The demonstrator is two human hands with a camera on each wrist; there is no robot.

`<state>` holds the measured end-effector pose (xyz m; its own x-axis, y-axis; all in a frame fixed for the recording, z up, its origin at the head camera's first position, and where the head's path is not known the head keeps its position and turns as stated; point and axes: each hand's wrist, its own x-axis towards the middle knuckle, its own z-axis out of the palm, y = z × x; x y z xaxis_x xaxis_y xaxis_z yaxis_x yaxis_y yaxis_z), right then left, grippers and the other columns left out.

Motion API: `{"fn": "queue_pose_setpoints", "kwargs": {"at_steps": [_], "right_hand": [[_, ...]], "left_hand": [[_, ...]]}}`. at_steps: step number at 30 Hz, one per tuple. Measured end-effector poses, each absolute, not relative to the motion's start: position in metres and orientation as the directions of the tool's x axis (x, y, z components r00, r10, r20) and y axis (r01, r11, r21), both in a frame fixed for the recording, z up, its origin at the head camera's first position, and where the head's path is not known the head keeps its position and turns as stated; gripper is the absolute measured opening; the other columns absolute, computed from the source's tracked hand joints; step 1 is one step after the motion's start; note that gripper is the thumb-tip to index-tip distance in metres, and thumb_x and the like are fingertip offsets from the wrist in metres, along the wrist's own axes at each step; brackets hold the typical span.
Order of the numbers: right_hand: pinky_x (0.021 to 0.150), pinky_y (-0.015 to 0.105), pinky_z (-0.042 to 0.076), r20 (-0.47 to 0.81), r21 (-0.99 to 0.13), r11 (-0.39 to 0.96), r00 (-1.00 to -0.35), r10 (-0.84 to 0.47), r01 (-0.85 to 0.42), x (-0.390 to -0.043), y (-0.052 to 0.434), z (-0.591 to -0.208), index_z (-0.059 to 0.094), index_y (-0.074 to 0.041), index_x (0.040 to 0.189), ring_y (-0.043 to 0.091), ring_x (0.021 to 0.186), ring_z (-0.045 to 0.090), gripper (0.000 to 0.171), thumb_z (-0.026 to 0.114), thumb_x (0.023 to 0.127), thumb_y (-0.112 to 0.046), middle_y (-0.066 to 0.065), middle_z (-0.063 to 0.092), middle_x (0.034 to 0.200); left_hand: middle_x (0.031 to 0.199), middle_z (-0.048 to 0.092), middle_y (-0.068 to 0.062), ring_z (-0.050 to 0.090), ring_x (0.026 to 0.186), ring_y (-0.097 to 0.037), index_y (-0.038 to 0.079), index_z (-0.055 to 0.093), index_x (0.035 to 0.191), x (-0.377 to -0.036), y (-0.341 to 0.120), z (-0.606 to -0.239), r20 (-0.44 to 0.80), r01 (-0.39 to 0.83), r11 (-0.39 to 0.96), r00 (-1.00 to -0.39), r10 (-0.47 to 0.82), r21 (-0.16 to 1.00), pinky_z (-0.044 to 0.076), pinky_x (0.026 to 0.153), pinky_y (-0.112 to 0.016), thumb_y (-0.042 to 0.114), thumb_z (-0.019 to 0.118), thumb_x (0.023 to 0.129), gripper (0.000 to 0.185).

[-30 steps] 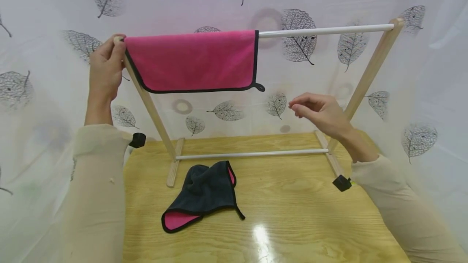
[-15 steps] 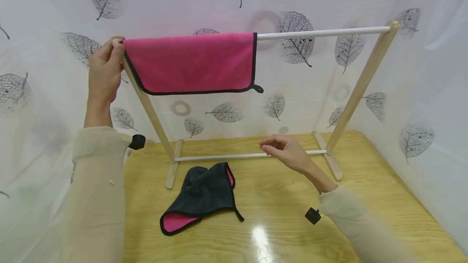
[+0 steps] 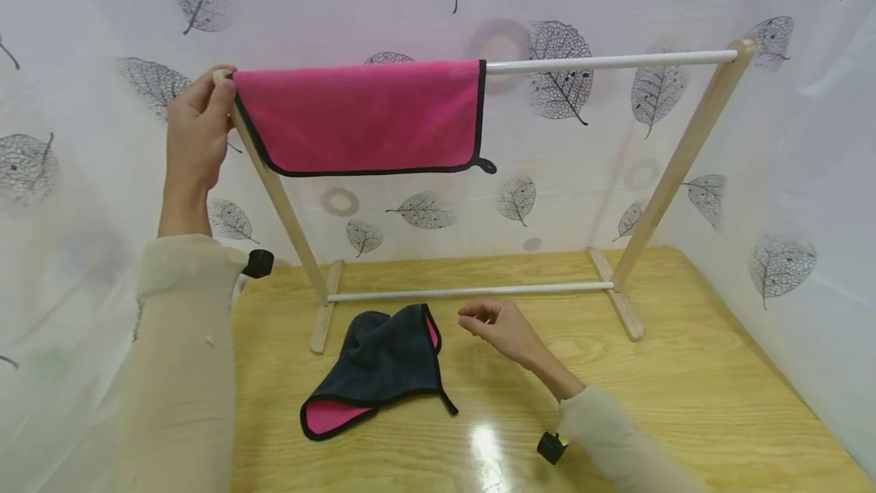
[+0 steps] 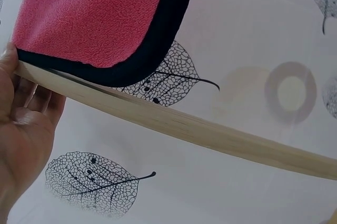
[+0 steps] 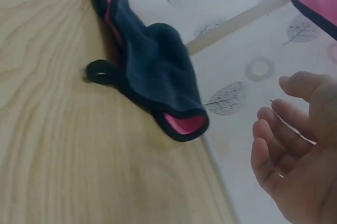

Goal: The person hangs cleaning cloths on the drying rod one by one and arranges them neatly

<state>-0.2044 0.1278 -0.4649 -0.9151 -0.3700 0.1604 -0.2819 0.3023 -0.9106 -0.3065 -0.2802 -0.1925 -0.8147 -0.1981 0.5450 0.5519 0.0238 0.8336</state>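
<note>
A pink towel [image 3: 363, 120] with black edging hangs folded over the top bar of a wooden rack [image 3: 674, 158], on its left half. My left hand [image 3: 198, 128] grips the rack's top left corner, right at the towel's edge. In the left wrist view, the thumb of that hand [image 4: 26, 129] lies at the post's end beside the towel's border. A second towel [image 3: 390, 360], dark grey with a pink underside, lies crumpled on the table. Just right of it hovers my right hand [image 3: 503, 329], holding nothing. Its fingers are loosely bent in the right wrist view.
The wooden table [image 3: 616, 417] carries the rack's feet and a low white crossbar [image 3: 547, 289]. Behind stands a pale curtain [image 3: 328, 6] printed with leaves. The top bar's right half [image 3: 616, 62] is bare.
My right hand has come down and leftward from near the rack's right post to beside the dark towel. The left hand keeps its grip, and both towels have stayed in place.
</note>
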Motion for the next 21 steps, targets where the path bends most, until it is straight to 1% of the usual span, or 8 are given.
{"fn": "queue_pose_setpoints", "kwargs": {"at_steps": [1, 2, 4, 7, 9, 13, 17, 21], "right_hand": [[0.064, 0.026, 0.052, 0.157, -0.913, 0.302, -0.918, -0.363, -0.275, -0.204, 0.126, -0.469, 0.076, -0.006, 0.115, 0.041, 0.085, 0.065, 0.025, 0.071, 0.100, -0.026, 0.010, 0.074, 0.096], [0.063, 0.025, 0.052, 0.158, -0.911, 0.308, -0.920, -0.358, -0.276, -0.204, 0.124, -0.473, 0.076, -0.005, 0.115, 0.039, 0.084, 0.066, 0.026, 0.072, 0.100, -0.026, 0.011, 0.074, 0.096], [0.063, 0.024, 0.052, 0.161, -0.903, 0.326, -0.923, -0.350, -0.281, -0.203, 0.120, -0.480, 0.075, -0.003, 0.115, 0.032, 0.082, 0.066, 0.028, 0.072, 0.099, -0.026, 0.010, 0.075, 0.097], [0.064, 0.024, 0.052, 0.174, -0.891, 0.344, -0.922, -0.347, -0.297, -0.203, 0.115, -0.490, 0.074, 0.001, 0.114, 0.018, 0.079, 0.065, 0.028, 0.072, 0.099, -0.023, 0.004, 0.075, 0.098], [0.065, 0.024, 0.053, 0.174, -0.889, 0.348, -0.922, -0.345, -0.298, -0.202, 0.110, -0.495, 0.074, 0.003, 0.112, 0.012, 0.079, 0.065, 0.027, 0.073, 0.098, -0.020, 0.004, 0.075, 0.099], [0.066, 0.023, 0.055, 0.166, -0.886, 0.362, -0.928, -0.334, -0.289, -0.200, 0.102, -0.504, 0.074, 0.004, 0.109, 0.011, 0.077, 0.066, 0.024, 0.074, 0.097, -0.018, 0.007, 0.075, 0.097], [0.061, 0.024, 0.055, 0.163, -0.885, 0.369, -0.931, -0.326, -0.284, -0.196, 0.094, -0.510, 0.075, 0.004, 0.106, 0.014, 0.071, 0.067, 0.021, 0.076, 0.095, -0.014, 0.008, 0.075, 0.092], [0.058, 0.025, 0.055, 0.169, -0.891, 0.360, -0.937, -0.305, -0.277, -0.192, 0.087, -0.514, 0.074, 0.006, 0.103, 0.017, 0.068, 0.068, 0.023, 0.079, 0.092, -0.013, 0.009, 0.074, 0.088]], "left_hand": [[0.111, 0.064, -0.005, 0.060, 0.089, -0.013, 0.006, 0.072, 0.124, -0.307, -0.280, -0.192, 0.546, 0.553, 0.024, -0.814, -0.199, 0.833, 0.053, 0.087, -0.020, 0.019, 0.066, 0.103, 0.026], [0.110, 0.064, -0.005, 0.060, 0.089, -0.013, 0.006, 0.073, 0.124, -0.307, -0.279, -0.192, 0.546, 0.554, 0.023, -0.813, -0.200, 0.832, 0.053, 0.086, -0.020, 0.019, 0.067, 0.103, 0.025], [0.109, 0.064, -0.005, 0.060, 0.088, -0.013, 0.007, 0.073, 0.122, -0.307, -0.279, -0.193, 0.548, 0.557, 0.016, -0.812, -0.202, 0.831, 0.053, 0.086, -0.020, 0.019, 0.067, 0.102, 0.024], [0.109, 0.064, -0.005, 0.060, 0.088, -0.013, 0.009, 0.074, 0.120, -0.307, -0.279, -0.193, 0.548, 0.557, 0.013, -0.811, -0.205, 0.830, 0.053, 0.085, -0.020, 0.018, 0.067, 0.102, 0.022], [0.109, 0.064, -0.005, 0.060, 0.088, -0.013, 0.009, 0.074, 0.120, -0.307, -0.279, -0.193, 0.547, 0.556, 0.014, -0.812, -0.204, 0.831, 0.053, 0.086, -0.020, 0.019, 0.067, 0.102, 0.021], [0.109, 0.063, -0.005, 0.060, 0.088, -0.012, 0.010, 0.075, 0.119, -0.307, -0.279, -0.193, 0.541, 0.550, 0.014, -0.815, -0.206, 0.835, 0.053, 0.087, -0.020, 0.019, 0.066, 0.103, 0.020], [0.110, 0.063, -0.005, 0.060, 0.089, -0.013, 0.010, 0.075, 0.119, -0.306, -0.279, -0.194, 0.543, 0.554, 0.003, -0.813, -0.209, 0.832, 0.053, 0.086, -0.020, 0.019, 0.067, 0.102, 0.020], [0.110, 0.063, -0.006, 0.060, 0.089, -0.013, 0.009, 0.075, 0.118, -0.307, -0.278, -0.194, 0.555, 0.568, -0.010, -0.807, -0.201, 0.823, 0.053, 0.086, -0.020, 0.018, 0.067, 0.102, 0.020]]}}
